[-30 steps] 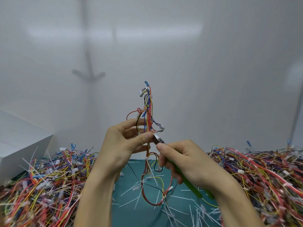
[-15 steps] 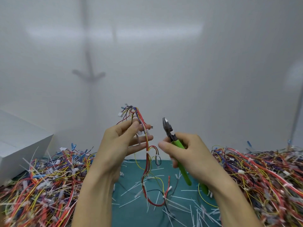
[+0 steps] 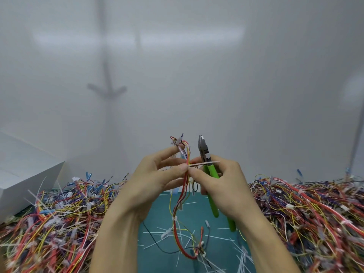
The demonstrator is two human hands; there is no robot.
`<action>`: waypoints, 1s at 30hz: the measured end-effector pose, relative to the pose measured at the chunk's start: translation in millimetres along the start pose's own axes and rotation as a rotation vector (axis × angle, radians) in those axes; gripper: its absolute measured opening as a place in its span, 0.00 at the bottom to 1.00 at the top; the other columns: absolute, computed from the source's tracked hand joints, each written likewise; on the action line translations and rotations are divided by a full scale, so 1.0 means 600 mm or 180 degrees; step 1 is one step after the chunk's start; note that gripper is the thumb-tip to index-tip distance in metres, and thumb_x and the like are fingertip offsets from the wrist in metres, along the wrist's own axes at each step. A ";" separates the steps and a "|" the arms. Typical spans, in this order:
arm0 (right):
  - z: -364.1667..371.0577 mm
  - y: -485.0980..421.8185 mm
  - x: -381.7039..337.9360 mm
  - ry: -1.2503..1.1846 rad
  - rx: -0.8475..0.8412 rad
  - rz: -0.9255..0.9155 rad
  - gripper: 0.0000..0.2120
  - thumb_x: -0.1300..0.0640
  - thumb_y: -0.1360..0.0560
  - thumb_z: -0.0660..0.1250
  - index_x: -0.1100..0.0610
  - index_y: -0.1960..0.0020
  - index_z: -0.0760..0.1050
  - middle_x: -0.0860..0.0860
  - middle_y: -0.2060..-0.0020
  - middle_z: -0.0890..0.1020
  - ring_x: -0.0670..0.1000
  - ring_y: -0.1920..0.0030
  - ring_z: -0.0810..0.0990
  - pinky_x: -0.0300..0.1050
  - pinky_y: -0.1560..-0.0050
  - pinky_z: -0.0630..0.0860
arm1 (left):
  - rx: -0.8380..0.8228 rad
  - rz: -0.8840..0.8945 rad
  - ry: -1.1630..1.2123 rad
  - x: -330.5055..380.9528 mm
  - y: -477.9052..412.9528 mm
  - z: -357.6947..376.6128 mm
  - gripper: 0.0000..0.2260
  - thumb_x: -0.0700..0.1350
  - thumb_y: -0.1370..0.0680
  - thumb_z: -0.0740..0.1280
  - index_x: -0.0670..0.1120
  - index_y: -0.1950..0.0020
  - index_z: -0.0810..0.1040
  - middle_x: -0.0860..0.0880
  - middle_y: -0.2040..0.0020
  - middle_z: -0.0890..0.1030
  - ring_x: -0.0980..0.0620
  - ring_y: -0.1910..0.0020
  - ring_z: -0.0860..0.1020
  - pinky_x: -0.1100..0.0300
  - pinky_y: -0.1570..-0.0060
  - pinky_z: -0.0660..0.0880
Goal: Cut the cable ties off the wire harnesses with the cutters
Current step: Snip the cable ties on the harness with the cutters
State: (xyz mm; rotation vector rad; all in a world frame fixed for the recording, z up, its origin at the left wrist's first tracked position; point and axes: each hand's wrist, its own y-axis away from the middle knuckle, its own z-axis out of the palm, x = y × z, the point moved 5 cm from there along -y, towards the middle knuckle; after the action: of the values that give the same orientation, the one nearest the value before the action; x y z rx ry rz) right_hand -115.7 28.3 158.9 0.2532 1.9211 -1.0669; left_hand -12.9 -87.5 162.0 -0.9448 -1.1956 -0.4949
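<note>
Over the mat (image 3: 161, 209), our left hand (image 3: 157, 178) pinches the harness (image 3: 180, 196) while our right hand (image 3: 222, 184), cutters (image 3: 202, 150) tucked in its curled fingers, pinches a seemingly cut tie (image 3: 208, 163) beside it; next we must draw it clear.

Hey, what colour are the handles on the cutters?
Bright green. The head view shows the cutters held in the right hand, handles pointing down.

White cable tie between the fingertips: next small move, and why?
Probably pull the thin white cable tie free to the right and drop it. The right hand pinches it beside the multicoloured wire harness that the left hand holds, and the green-handled cutters point up, away from the wires.
</note>
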 end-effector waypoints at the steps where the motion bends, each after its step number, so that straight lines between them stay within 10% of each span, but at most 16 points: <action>1: -0.001 0.000 0.000 0.0031 0.0013 0.0014 0.02 0.52 0.26 0.73 0.47 0.54 0.83 0.45 0.71 0.80 0.45 0.69 0.76 0.53 0.59 0.79 | -0.0028 -0.0043 -0.0019 -0.001 0.000 0.001 0.21 0.35 0.25 0.70 0.48 0.33 0.77 0.40 0.44 0.83 0.44 0.49 0.84 0.60 0.54 0.81; 17: 0.008 0.009 -0.002 0.2514 -0.0480 -0.0078 0.21 0.29 0.25 0.52 0.45 0.52 0.69 0.44 0.65 0.76 0.51 0.60 0.75 0.46 0.66 0.65 | 0.0684 -0.0005 0.0640 -0.008 -0.011 -0.027 0.15 0.31 0.26 0.70 0.37 0.40 0.77 0.43 0.54 0.86 0.50 0.60 0.85 0.64 0.62 0.80; 30: 0.005 0.011 -0.009 0.2572 -0.0392 -0.0230 0.23 0.30 0.23 0.48 0.46 0.54 0.69 0.44 0.66 0.75 0.49 0.61 0.74 0.46 0.64 0.66 | 0.0754 0.0106 0.0572 -0.005 -0.010 -0.027 0.16 0.29 0.29 0.72 0.36 0.42 0.77 0.41 0.55 0.86 0.47 0.61 0.86 0.62 0.64 0.80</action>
State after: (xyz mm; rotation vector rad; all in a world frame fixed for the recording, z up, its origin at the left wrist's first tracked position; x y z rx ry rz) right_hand -106.9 31.0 158.6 0.6187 2.7164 -0.9608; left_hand -9.5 -104.8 160.1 -0.7011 -1.0481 -0.3931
